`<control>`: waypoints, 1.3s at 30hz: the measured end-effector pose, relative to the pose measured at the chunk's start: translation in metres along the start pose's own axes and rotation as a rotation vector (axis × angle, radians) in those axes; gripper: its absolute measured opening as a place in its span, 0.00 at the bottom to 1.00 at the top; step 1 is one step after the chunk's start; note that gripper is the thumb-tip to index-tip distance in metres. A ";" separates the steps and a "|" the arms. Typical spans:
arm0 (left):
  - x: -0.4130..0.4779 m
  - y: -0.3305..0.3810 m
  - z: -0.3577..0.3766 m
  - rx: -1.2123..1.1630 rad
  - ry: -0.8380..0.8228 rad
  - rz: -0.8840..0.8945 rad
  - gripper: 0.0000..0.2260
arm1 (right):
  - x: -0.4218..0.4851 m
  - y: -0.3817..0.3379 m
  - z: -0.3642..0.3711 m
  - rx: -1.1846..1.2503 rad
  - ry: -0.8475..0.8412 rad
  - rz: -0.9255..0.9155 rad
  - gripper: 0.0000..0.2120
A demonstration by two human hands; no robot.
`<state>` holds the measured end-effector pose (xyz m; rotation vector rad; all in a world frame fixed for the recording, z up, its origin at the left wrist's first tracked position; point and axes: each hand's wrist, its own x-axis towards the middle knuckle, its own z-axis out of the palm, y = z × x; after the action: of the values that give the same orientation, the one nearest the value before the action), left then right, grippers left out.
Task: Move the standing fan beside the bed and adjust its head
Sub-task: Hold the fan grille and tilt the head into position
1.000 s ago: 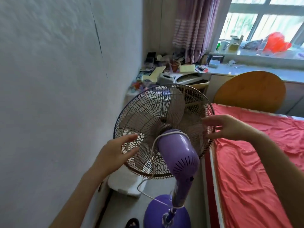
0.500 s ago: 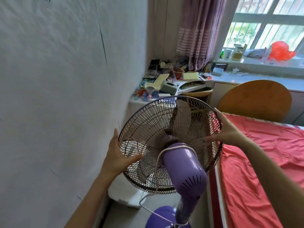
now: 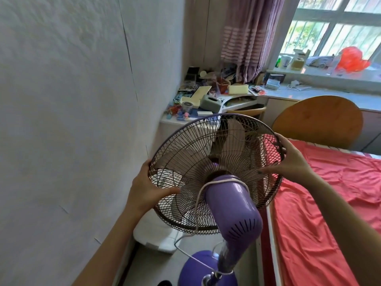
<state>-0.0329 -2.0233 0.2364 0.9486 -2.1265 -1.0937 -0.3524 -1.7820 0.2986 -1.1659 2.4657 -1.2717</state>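
The purple standing fan (image 3: 233, 205) stands in the narrow gap between the wall and the bed (image 3: 334, 203), which has a red sheet. I see its motor housing from behind, with a white cord looped around it. The dark wire cage (image 3: 206, 145) faces away from me and tilts upward. My left hand (image 3: 147, 188) grips the cage's left rim, thumb across the mesh. My right hand (image 3: 288, 159) grips the right rim. The round purple base (image 3: 195, 267) rests on the floor at the bottom of the view.
The grey wall (image 3: 72, 120) runs close on the left. A white box (image 3: 154, 234) sits on the floor behind the fan. A cluttered desk (image 3: 206, 104) fills the far corner, with a wooden headboard (image 3: 317, 120) and a window sill (image 3: 329, 73) beyond.
Both hands went from hovering near the cage to gripping its left and right rims. The fan head has tilted upward, and my view has moved closer.
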 end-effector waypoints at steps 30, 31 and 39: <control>-0.006 -0.018 -0.003 -0.105 -0.054 -0.014 0.59 | -0.024 0.016 0.007 0.030 0.014 0.105 0.62; -0.006 -0.022 -0.002 -0.109 -0.060 -0.027 0.61 | -0.028 0.020 0.009 0.050 0.013 0.138 0.63; -0.024 -0.060 0.019 -0.262 -0.101 -0.068 0.56 | -0.053 0.048 0.034 0.168 0.013 0.375 0.68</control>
<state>-0.0127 -2.0212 0.1727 0.8627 -1.9774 -1.4406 -0.3283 -1.7503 0.2302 -0.6194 2.3798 -1.3385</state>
